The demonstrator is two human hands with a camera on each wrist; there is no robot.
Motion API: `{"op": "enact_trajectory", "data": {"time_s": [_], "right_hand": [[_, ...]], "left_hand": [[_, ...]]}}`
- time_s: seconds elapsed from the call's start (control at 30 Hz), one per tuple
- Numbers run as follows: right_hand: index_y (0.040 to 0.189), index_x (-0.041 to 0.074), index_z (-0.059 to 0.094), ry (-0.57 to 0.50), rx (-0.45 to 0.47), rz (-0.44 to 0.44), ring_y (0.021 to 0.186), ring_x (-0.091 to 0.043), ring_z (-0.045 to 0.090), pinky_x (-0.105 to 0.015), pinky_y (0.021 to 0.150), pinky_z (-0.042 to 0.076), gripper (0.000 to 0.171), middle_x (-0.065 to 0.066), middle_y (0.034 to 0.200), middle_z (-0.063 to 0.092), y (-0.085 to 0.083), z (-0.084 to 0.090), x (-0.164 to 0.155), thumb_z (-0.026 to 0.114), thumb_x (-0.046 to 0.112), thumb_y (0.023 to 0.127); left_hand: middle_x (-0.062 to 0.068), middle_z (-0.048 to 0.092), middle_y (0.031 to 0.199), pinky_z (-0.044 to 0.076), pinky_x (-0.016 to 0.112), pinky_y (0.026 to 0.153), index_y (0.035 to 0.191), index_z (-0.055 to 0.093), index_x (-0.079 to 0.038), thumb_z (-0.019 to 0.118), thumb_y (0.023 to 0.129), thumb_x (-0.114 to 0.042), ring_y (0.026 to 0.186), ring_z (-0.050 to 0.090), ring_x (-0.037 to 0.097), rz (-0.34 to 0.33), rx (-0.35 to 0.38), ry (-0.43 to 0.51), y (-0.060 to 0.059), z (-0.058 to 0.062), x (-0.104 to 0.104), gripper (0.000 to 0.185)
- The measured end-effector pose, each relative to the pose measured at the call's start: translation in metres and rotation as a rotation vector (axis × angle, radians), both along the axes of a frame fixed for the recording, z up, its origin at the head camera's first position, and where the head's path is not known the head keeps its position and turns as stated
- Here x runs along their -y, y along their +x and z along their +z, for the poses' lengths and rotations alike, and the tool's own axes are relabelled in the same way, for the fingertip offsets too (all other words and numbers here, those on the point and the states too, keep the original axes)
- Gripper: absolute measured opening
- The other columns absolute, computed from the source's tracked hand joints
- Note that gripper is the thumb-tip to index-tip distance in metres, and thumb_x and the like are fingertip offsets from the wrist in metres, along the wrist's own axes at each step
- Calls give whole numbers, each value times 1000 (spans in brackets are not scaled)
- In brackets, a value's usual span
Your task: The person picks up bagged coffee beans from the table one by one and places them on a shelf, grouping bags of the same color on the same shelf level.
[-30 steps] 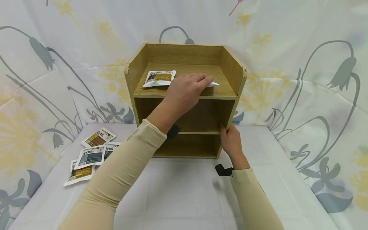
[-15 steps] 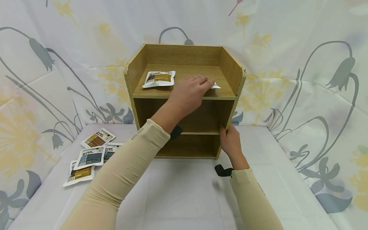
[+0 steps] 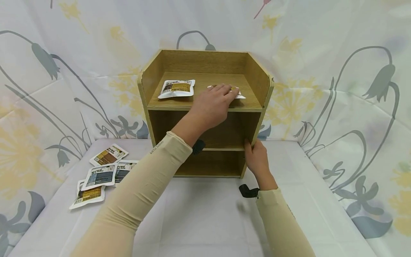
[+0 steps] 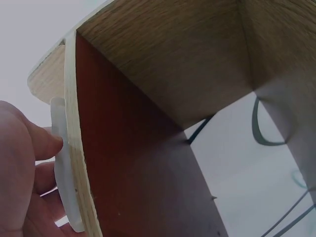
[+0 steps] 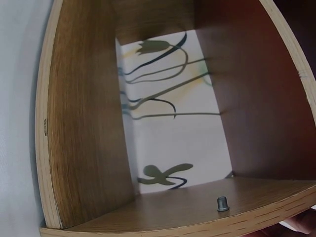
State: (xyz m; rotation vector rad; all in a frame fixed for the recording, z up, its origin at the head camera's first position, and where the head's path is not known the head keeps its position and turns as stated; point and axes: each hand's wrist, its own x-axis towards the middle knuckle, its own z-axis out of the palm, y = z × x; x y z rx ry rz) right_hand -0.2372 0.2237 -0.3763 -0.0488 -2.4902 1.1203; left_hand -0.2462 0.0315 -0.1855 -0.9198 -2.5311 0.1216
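Observation:
A small wooden shelf unit (image 3: 205,109) with an upper tray and two compartments below stands at the back of the table. On its top shelf, a white packet (image 3: 176,88) with a yellow-brown label lies at the left. My left hand (image 3: 213,105) rests over a second white packet (image 3: 240,95) to the right, mostly hidden beneath it. In the left wrist view, thumb and fingers touch this packet (image 4: 67,173), which lies against the shelf board. My right hand (image 3: 257,159) grips the unit's right side panel, thumb at the front edge and fingers around the outside.
Several packets (image 3: 101,175) with blue or brown labels lie overlapping on the white-covered table (image 3: 199,221) at left. A flowered cloth (image 3: 314,71) hangs close behind the unit. A small metal peg (image 5: 222,204) sticks out of the side panel inside a compartment.
My left hand has shifted slightly right and loosened over the packet, so more of that packet shows above the fingers. My right hand stays on the side panel.

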Motion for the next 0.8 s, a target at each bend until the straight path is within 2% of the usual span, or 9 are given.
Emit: {"op": "enact_trajectory", "data": {"time_s": [0.2,0.8], "right_hand": [[117,-4,56,-4,4,1,89,-39,64,-50,72,54,50,-23,102,61,1,0,0,34,39,103],[117,-3,56,-11,9,4,90,-38,64,-50,73,54,50,-23,104,61,1,1,1,34,39,103]], "left_hand": [[5,41,153,35,43,115,150,37,-20,32,101,-12,143,36,22,24,49,12,-3,0,-3,50],[6,36,156,29,41,118,152,34,-20,32,102,-14,146,31,23,66,105,-4,-12,-1,-8,50]]}}
